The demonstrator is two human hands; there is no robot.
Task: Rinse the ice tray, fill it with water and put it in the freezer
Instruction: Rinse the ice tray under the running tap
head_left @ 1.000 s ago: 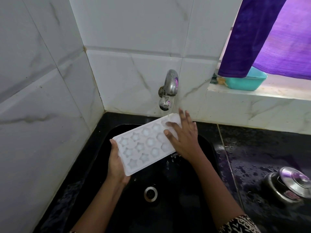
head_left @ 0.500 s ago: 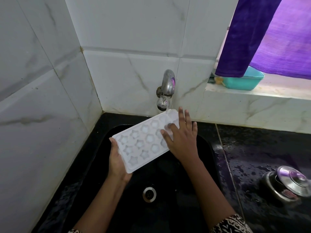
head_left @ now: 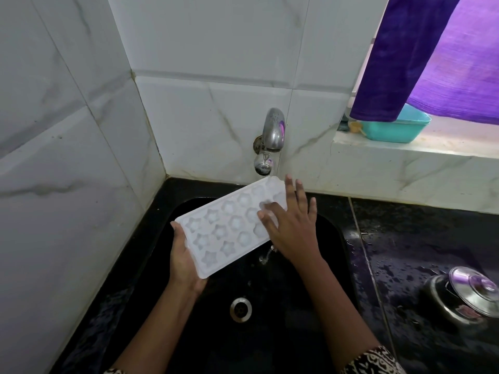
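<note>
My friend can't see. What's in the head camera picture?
A person holds a white ice tray under a wall tap over a black sink: the left hand grips its near end, the right hand rests on its far end.

Sink [head_left: 272,344]: set in the corner, walls left and far; drain [head_left: 240,309] in its floor, near side.
Tap [head_left: 272,130]: on far wall, above sink.
Ice tray [head_left: 229,228]: over sink, far-right end under tap; left hand [head_left: 183,260] grips near-left end, right hand [head_left: 294,228] rests flat on far-right end.
Counter [head_left: 418,238]: right of sink; lidded pot [head_left: 459,300] on it.
Ledge [head_left: 405,155]: far right, bearing basin [head_left: 391,129].
</note>
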